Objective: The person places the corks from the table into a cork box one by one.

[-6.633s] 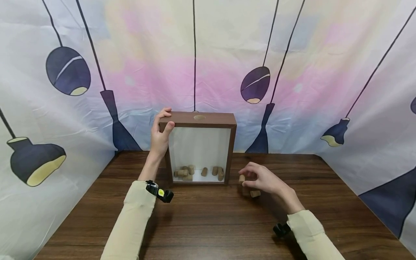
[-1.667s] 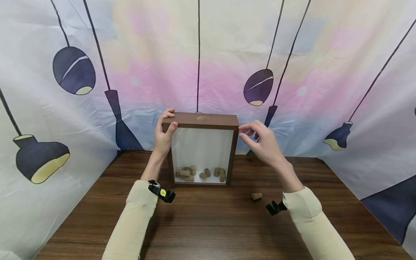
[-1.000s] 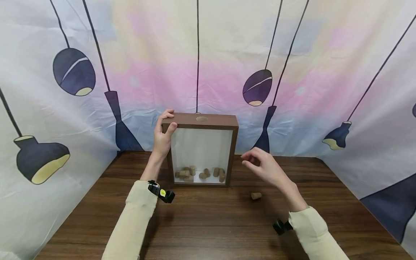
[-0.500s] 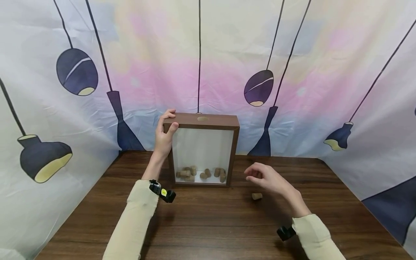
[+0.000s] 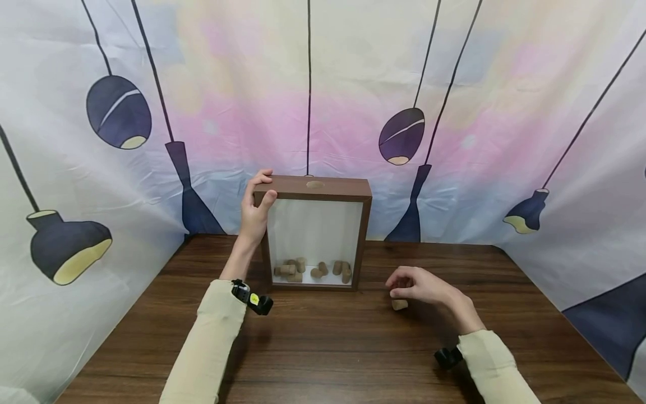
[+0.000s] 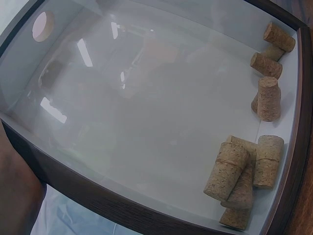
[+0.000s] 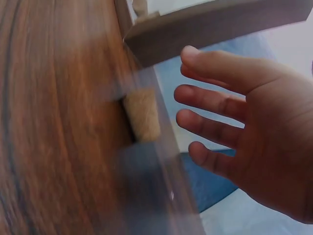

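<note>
A dark wooden shadow box (image 5: pixel 318 189) with a clear front stands upright on the table, a round hole (image 5: pixel 315 184) in its top. My left hand (image 5: pixel 254 216) grips its upper left corner, thumb on the front edge and fingers over the top. Several corks (image 6: pixel 268 98) lie along the bottom inside, piled thickest at one end in the left wrist view. One loose cork (image 5: pixel 400 304) lies on the table right of the box. Just above it hovers my right hand (image 5: pixel 421 285), fingers loosely bent; the right wrist view shows them apart from the cork.
The brown wood-grain table (image 5: pixel 323 348) reaches back to a fabric backdrop (image 5: pixel 227 112) printed with hanging lamps, which also closes off both sides. Each wrist wears a small black camera (image 5: pixel 259 303).
The cork my right hand held earlier has left it, and one more shows inside the box. That hand has come down from the box's top right to the loose cork. My left hand stays put.
</note>
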The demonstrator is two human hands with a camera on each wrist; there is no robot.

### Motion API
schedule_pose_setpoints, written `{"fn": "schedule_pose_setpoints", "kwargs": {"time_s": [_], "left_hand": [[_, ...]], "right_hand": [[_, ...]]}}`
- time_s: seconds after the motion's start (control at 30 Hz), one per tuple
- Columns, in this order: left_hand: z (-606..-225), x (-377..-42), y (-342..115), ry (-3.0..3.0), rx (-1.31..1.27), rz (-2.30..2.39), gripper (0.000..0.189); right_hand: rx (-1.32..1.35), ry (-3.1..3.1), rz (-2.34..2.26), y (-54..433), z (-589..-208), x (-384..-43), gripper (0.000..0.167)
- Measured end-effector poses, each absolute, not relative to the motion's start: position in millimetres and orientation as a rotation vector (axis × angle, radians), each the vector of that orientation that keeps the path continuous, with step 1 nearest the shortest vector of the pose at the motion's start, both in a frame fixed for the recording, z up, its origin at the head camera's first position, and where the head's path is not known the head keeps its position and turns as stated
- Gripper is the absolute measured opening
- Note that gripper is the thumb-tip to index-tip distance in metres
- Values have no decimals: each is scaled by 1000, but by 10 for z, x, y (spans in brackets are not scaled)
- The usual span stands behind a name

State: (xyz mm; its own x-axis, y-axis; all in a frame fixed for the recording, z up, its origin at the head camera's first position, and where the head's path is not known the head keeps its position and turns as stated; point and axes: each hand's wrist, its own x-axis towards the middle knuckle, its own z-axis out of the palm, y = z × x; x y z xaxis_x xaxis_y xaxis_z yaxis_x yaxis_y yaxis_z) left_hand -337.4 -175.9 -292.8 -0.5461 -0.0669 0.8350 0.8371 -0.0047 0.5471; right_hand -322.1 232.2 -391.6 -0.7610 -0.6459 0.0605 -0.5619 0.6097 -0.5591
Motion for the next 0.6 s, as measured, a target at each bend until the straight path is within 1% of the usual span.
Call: {"fn": "schedule_pose_setpoints", "kwargs": {"time_s": [0.33, 0.6], "left_hand": [[-2948, -3387, -1770, -1587, -795, -1632, 71], [-2939, -3388, -1757, -1574, -808, -1632, 72]], "right_hand": [[-914, 2461, -938, 2443, -4054, -3292, 31], [-879, 2460, -929, 2440, -4059, -3264, 20]]}}
